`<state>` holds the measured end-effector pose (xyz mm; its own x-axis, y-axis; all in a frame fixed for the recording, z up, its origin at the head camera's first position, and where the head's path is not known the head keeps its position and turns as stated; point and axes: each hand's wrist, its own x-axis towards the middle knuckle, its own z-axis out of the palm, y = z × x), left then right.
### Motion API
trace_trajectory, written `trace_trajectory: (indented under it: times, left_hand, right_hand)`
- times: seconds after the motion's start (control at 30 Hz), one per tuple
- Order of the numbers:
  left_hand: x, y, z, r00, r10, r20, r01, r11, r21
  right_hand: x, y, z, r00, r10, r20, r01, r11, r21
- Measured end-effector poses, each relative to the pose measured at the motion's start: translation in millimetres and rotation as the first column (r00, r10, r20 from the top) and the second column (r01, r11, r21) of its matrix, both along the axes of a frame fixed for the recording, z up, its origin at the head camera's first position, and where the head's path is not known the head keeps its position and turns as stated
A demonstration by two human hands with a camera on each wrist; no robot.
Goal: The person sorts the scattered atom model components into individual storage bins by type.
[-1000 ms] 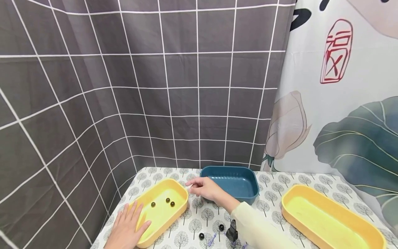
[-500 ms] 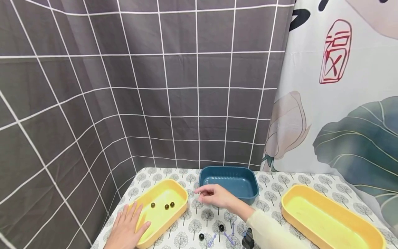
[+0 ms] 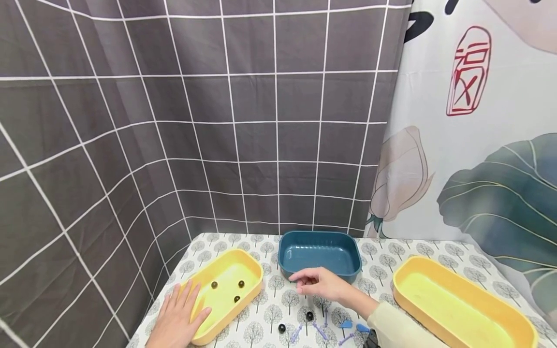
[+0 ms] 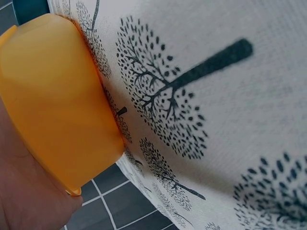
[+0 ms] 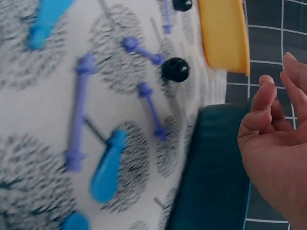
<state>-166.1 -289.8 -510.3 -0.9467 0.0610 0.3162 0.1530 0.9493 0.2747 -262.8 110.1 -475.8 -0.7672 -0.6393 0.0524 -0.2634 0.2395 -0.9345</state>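
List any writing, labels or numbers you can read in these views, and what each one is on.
Red seal stamp on the white lotus-print curtain: Chinese-style characters, too stylised to read.
Black brush strokes at the curtain's top edge: cut off, unreadable.
Yellow trays, blue tub, tree-print tablecloth: no text or numbers visible.
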Motion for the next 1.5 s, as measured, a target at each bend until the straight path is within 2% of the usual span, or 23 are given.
trace_trajectory:
  times: [0.3, 0.43, 0.77, 1.13, 1.33, 1.5]
  left_hand:
    - [0.9, -1, -2.1, 1.000, 0.000, -0.010, 0.000, 1.000, 0.009]
    - [0.7, -2, -3.8, 1.000, 0.002, -0.031, -0.002, 1.000, -0.021]
    - [0.9, -3, -2.8, 1.000, 0.009, -0.003, -0.009, 0.999, -0.042]
    - [-0.3, -3, -1.8, 1.000, 0.005, -0.012, -0.005, 0.999, -0.033]
    - [-0.1, -2, -2.2, 1.000, -0.003, -0.022, 0.002, 1.000, -0.022]
    - [1.4, -2, -2.4, 1.000, -0.004, -0.021, 0.003, 1.000, -0.010]
  right_hand:
    - [5.4, 17, -15.2, 0.998, 0.055, -0.025, -0.054, 0.998, 0.018]
    - [4.1, 25, -22.4, 0.998, 0.060, -0.017, -0.060, 0.998, 0.016]
    - [1.0, 41, -32.6, 0.987, 0.098, -0.125, -0.090, 0.994, 0.064]
    - [-3.5, 44, -41.2, 0.980, 0.123, -0.160, -0.104, 0.987, 0.121]
    - [-2.6, 43, -46.8, 0.960, 0.147, -0.237, -0.095, 0.972, 0.215]
    - [2.3, 41, -46.8, 0.966, 0.143, -0.216, -0.094, 0.970, 0.222]
